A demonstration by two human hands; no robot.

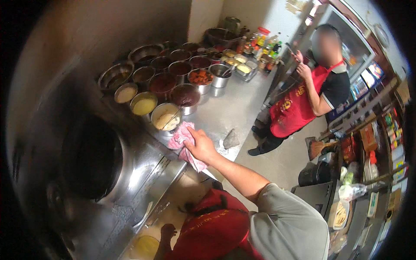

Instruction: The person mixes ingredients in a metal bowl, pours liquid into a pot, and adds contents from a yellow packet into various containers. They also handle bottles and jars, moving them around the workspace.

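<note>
My right hand [202, 145] grips a crumpled pink-and-white cloth [182, 138] at the near corner of the stainless steel counter [224, 110]. Just beyond the cloth stands a metal pot of pale paste [166, 117] with a thin utensil handle leaning in it. A pot of yellow contents [143, 105] and a pot of dark red sauce [185, 97] are close by. My left hand [168, 231] hangs low in shadow in front of my red apron [208, 227]. Its fingers look curled, and nothing can be made out in them.
A large dark wok [94, 159] sits in the stove at left. More seasoning pots, bottles [260, 45] and small tubs [243, 69] crowd the counter's far end. A grey rag [231, 139] lies at its edge. A co-worker in a red apron [294, 100] holds a phone. Shelves line the right.
</note>
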